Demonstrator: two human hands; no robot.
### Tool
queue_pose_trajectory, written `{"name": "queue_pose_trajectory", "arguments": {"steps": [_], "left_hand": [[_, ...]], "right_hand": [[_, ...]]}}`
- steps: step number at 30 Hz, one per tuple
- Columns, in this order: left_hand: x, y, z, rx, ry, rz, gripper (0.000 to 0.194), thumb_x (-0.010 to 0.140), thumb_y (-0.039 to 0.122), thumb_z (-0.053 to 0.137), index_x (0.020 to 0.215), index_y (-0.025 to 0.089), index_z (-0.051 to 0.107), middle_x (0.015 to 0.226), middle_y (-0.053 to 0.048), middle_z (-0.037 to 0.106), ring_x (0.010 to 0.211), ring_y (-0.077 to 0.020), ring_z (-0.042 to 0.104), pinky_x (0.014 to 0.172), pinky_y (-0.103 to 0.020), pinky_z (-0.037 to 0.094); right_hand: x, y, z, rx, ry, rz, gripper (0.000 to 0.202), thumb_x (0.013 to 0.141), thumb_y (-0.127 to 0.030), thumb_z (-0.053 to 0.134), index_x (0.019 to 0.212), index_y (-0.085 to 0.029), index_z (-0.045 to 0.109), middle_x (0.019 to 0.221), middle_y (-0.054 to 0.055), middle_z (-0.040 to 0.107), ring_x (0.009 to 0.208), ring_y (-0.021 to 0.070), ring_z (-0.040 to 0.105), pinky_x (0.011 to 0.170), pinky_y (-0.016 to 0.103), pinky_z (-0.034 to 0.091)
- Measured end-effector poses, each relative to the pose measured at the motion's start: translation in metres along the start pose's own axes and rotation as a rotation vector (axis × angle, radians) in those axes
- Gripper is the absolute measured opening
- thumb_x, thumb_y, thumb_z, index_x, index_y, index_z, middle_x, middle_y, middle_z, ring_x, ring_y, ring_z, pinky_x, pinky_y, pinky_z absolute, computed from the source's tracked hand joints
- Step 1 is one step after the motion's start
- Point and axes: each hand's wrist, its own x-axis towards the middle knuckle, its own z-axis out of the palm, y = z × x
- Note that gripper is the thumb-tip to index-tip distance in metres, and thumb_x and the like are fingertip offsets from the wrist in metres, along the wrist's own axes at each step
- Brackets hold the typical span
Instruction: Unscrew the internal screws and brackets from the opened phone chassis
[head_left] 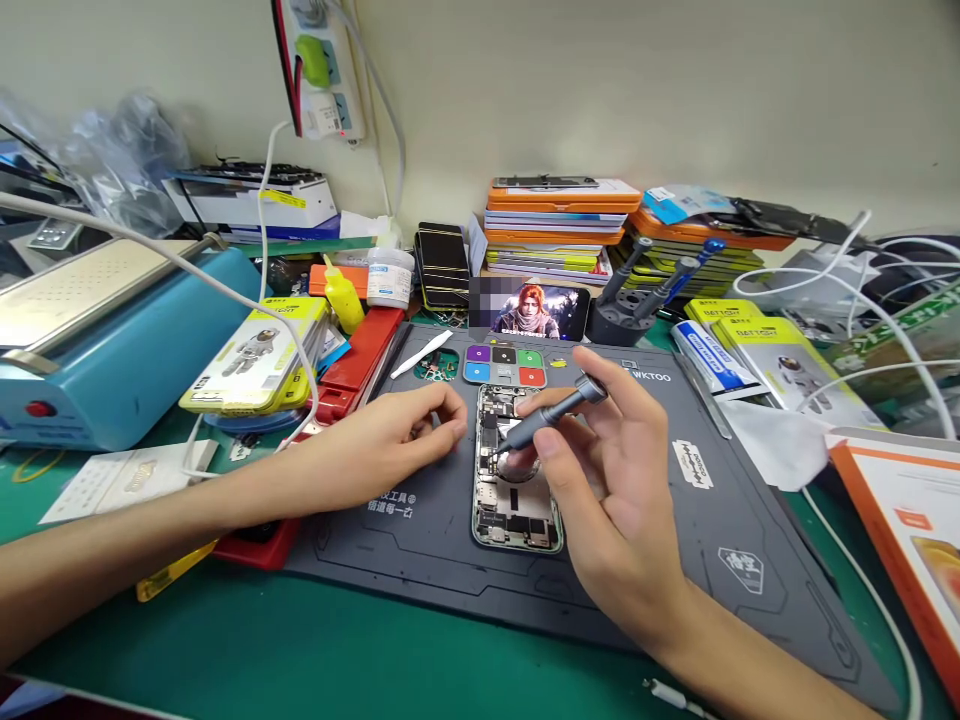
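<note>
An opened smartphone [517,500] lies on the grey work mat [420,545], its circuit boards and internal parts showing. My right hand [622,480] grips a dark grey precision screwdriver [551,415], slanted with its tip down at the phone's inner left side. The index finger lies by the screwdriver's cap and the thumb presses its shaft. Just left of the phone, my left hand [412,435] hovers with fingers curled and pressed together; whether anything is between them is hidden. Behind the phone sits a coloured screw tray [506,364].
A propped phone [536,310] plays video beside a screwdriver holder [622,318]. Left are a blue machine [150,330], battery boxes [255,350] and a red case [360,365]. Right are tweezers [705,395], a razor blade [691,464] and more battery boxes [787,370]. A white cable [225,295] crosses the left.
</note>
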Motion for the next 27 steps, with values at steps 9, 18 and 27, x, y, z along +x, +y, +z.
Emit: {"name": "queue_pose_trajectory", "arguments": {"steps": [9, 18, 27], "left_hand": [[0.005, -0.008, 0.002, -0.446, -0.094, -0.073, 0.044, 0.113, 0.053, 0.034, 0.085, 0.021, 0.046, 0.075, 0.006, 0.050, 0.064, -0.0085, 0.043, 0.059, -0.020, 0.041], [0.013, -0.010, 0.003, -0.870, -0.265, -0.206, 0.017, 0.096, 0.032, 0.073, 0.093, 0.018, 0.066, 0.080, 0.002, 0.071, 0.061, -0.0090, 0.065, 0.047, -0.015, 0.051], [0.013, -0.015, -0.003, -0.965, -0.119, -0.195, 0.022, 0.104, 0.035, 0.067, 0.091, 0.017, 0.065, 0.079, 0.003, 0.071, 0.059, -0.0046, 0.061, 0.054, -0.011, 0.050]], "right_hand": [[0.006, -0.002, 0.002, 0.066, 0.088, 0.150, 0.047, 0.106, -0.025, 0.056, 0.149, -0.042, 0.048, 0.115, 0.004, 0.069, 0.083, 0.0173, 0.073, 0.075, 0.036, 0.072], [0.006, -0.006, 0.001, 0.025, 0.193, 0.122, 0.048, 0.101, -0.020, 0.065, 0.142, -0.041, 0.055, 0.112, 0.004, 0.072, 0.097, 0.0198, 0.076, 0.080, 0.032, 0.072], [0.017, -0.007, 0.003, -0.016, 0.283, 0.267, 0.046, 0.092, -0.027, 0.076, 0.134, -0.040, 0.062, 0.101, 0.003, 0.077, 0.080, 0.0194, 0.079, 0.070, 0.026, 0.072]]}}
